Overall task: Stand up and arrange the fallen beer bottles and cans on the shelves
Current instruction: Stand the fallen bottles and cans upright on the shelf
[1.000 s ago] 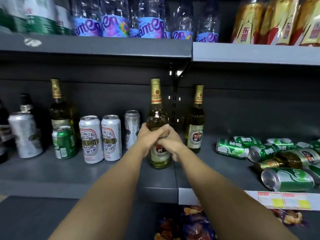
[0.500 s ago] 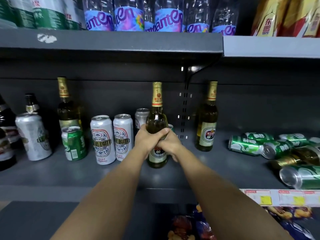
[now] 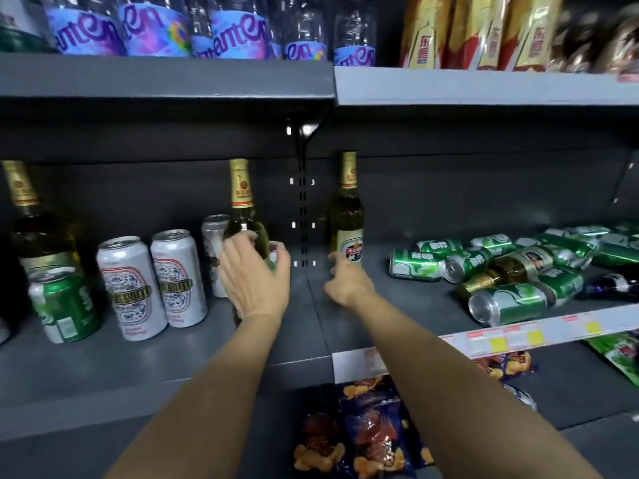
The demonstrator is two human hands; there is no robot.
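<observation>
On shelf | upright bottle (image 3: pixel 244 216) behind left hand (image 3: pixel 254 278) | fingers spread, empty

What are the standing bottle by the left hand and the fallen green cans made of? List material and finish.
Standing bottle: looks like glossy green-tinted glass, see-through at the shoulder, with gold foil on the neck.
Fallen green cans: probably aluminium, with a bare silvery end and glossy printed green sides.

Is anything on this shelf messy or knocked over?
Yes. On the right side of the shelf, a heap of green cans lies tipped on its side, with a gold-necked bottle lying among them. The bottles and cans to the left stand upright.
</observation>
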